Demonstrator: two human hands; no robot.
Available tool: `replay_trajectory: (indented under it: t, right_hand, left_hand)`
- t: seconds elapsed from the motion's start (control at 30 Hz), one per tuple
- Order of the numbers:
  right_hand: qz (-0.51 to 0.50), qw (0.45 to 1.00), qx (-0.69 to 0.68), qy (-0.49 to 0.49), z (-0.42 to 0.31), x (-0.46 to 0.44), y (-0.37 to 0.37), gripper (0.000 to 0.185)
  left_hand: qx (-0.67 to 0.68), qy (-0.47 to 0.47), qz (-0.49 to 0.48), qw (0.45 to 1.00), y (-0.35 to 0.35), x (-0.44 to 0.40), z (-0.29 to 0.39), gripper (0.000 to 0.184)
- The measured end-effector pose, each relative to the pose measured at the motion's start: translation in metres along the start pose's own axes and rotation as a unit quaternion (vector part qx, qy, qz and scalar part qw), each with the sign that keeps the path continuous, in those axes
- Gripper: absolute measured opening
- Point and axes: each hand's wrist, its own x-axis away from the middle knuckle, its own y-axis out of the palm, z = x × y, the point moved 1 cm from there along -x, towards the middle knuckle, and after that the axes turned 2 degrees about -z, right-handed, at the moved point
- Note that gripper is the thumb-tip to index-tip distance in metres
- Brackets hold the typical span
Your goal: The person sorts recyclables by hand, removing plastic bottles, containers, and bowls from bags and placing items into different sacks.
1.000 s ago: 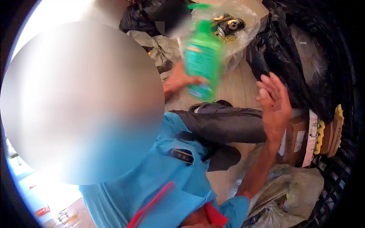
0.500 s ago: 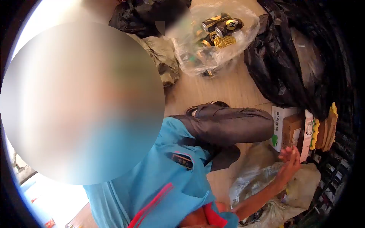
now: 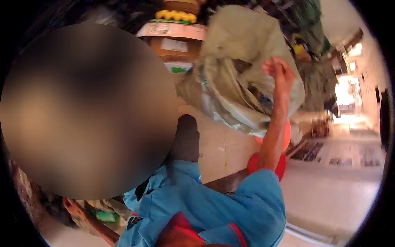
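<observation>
My right hand [image 3: 281, 73] is raised over a large pale olive sack [image 3: 251, 35], its fingers loosely bent and apart, with nothing visible in them. The sack's mouth gapes below the hand, and dark and bluish contents show inside, too blurred to name. At the lower left, my left hand [image 3: 73, 207] shows only in part at the edge of a blurred round patch. Its fingers are too indistinct to read. Close to my left forearm lies a green item [image 3: 107, 216] among pale crumpled material.
Stacked cardboard boxes [image 3: 175, 47] and a yellow wavy-edged tray [image 3: 176, 16] stand beyond the sack's left side. A red container [image 3: 267, 164] is under my right arm. At right there is a pale panel with pictures [image 3: 333, 164].
The view has swung toward the sack, which now sits at top centre. The bag of cans has left the visible part. My left hand has come partly into view; my right hand is still raised.
</observation>
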Motion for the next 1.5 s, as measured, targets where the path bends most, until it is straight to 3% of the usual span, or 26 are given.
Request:
replay_trajectory:
  t: [0.07,0.1,0.13,0.2,0.23,0.27,0.33,0.37,0.43,0.47,0.5,0.63,0.77,0.83,0.9,0.97,1.0,1.03,1.1,1.17,1.23,1.3,1.37,1.4,1.47,1.5]
  right_hand:
    - [-0.005,0.999,0.034,0.003,0.039,-0.017,-0.021,0.019]
    - [-0.018,0.998,0.066,0.018,0.065,-0.023,-0.031,0.015]
    - [-0.092,0.986,0.138,0.016,0.099,-0.029,-0.035,0.013]
    - [-0.268,0.928,0.256,0.03,0.143,-0.031,-0.04,0.011]
    - [-0.361,0.881,0.301,0.048,0.149,-0.017,-0.028,0.011]
    - [-0.353,0.885,0.298,0.051,0.151,-0.01,-0.021,0.011]
    - [-0.411,0.807,0.422,0.039,0.15,0.0,-0.022,0.032]
    - [-0.405,0.81,0.421,0.045,0.135,0.004,-0.03,0.032]
    - [-0.273,0.775,0.569,-0.028,0.09,0.001,-0.047,0.043]
    - [-0.274,0.753,0.597,-0.034,0.095,-0.009,-0.063,0.05]
    - [-0.277,0.728,0.626,-0.038,0.102,-0.021,-0.089,0.058]
    - [-0.068,0.68,0.719,-0.123,0.11,-0.048,-0.174,0.072]
    - [-0.053,0.688,0.722,-0.055,0.121,-0.063,-0.241,0.075]
    - [-0.033,0.738,0.672,0.06,0.135,-0.079,-0.274,0.079]
    - [-0.038,0.76,0.646,0.066,0.16,-0.089,-0.295,0.08]
    - [-0.085,0.852,0.473,0.208,0.168,-0.1,-0.302,0.084]
    - [-0.081,0.852,0.474,0.207,0.188,-0.103,-0.309,0.084]
    - [-0.038,0.9,0.385,0.202,0.215,-0.1,-0.314,0.085]
    - [0.006,0.937,0.294,0.188,0.232,-0.103,-0.315,0.087]
    - [0.073,0.948,0.225,0.211,0.237,-0.1,-0.309,0.085]
    - [0.104,0.951,0.192,0.22,0.232,-0.102,-0.297,0.083]
    - [0.115,0.949,0.183,0.228,0.224,-0.097,-0.286,0.082]
    - [0.093,0.96,0.158,0.211,0.211,-0.087,-0.279,0.078]
    - [0.091,0.959,0.161,0.213,0.215,-0.086,-0.28,0.078]
    - [0.095,0.966,0.14,0.198,0.221,-0.082,-0.281,0.075]
    - [0.097,0.968,0.133,0.192,0.223,-0.08,-0.283,0.074]
  left_hand:
    - [0.149,0.092,-0.009,0.984,0.023,-0.033,0.112,0.041]
    - [0.197,0.077,-0.034,0.977,0.036,-0.033,0.209,0.036]
    - [0.243,0.059,-0.057,0.967,0.049,-0.032,0.305,0.032]
    - [0.429,0.062,-0.17,0.885,0.093,-0.009,0.434,0.029]
    - [0.464,0.117,-0.212,0.852,0.102,0.019,0.502,0.027]
    - [0.373,0.181,-0.269,0.87,0.1,0.046,0.564,0.024]
    - [0.412,0.285,-0.419,0.757,0.134,0.109,0.637,0.022]
    - [0.422,0.36,-0.462,0.692,0.146,0.142,0.67,0.02]
    - [0.407,0.503,-0.494,0.581,0.164,0.2,0.729,0.019]
    - [0.401,0.534,-0.521,0.532,0.176,0.225,0.753,0.02]
    - [0.394,0.56,-0.547,0.481,0.194,0.25,0.772,0.021]
    - [0.294,0.6,-0.592,0.45,0.257,0.308,0.832,0.03]
    - [0.218,0.69,-0.436,0.535,0.282,0.311,0.882,0.044]
    - [0.212,0.698,-0.386,0.565,0.294,0.308,0.909,0.047]
    - [0.298,0.671,-0.385,0.559,0.304,0.302,0.94,0.045]
    - [0.299,0.662,-0.415,0.548,0.307,0.299,0.976,0.046]
    - [0.298,0.65,-0.445,0.539,0.31,0.298,0.994,0.048]
    - [0.3,0.648,-0.446,0.54,0.312,0.3,1.006,0.048]
    - [0.357,0.534,-0.533,0.55,0.317,0.304,1.031,0.05]
    - [0.429,0.517,-0.51,0.537,0.336,0.323,1.042,0.053]
    - [0.374,0.594,-0.363,0.613,0.316,0.355,1.033,0.061]
    - [0.283,0.629,-0.446,0.57,0.258,0.373,1.001,0.072]
    - [0.102,0.59,-0.643,0.478,0.259,0.397,0.978,0.084]
    - [0.104,0.587,-0.645,0.477,0.265,0.405,0.964,0.084]
    - [0.241,0.397,-0.792,0.397,0.274,0.422,0.945,0.094]
    - [0.243,0.398,-0.791,0.396,0.277,0.425,0.944,0.094]
